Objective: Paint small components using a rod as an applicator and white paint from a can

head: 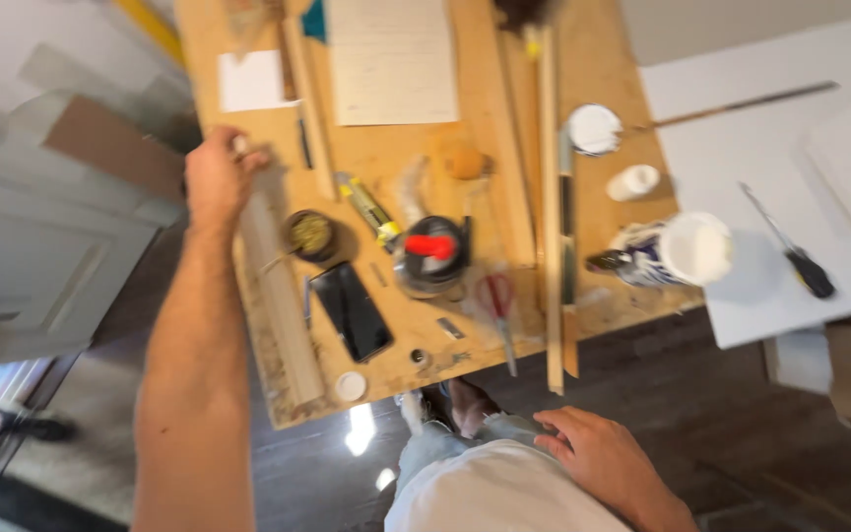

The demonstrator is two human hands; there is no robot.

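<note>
The left hand [217, 177] closes around the top end of a long pale wooden strip [278, 286] lying along the plywood workbench's [386, 158] left edge. Just beside it sits a round tin [310, 234] with yellowish contents. The right hand [598, 458] rests open against the white shirt [494, 493], below the bench's near edge.

Left arm stretched forward, left hand [217, 175] curled in a grip; right hand [598, 455] rests open-fingered low against the person's body.
</note>
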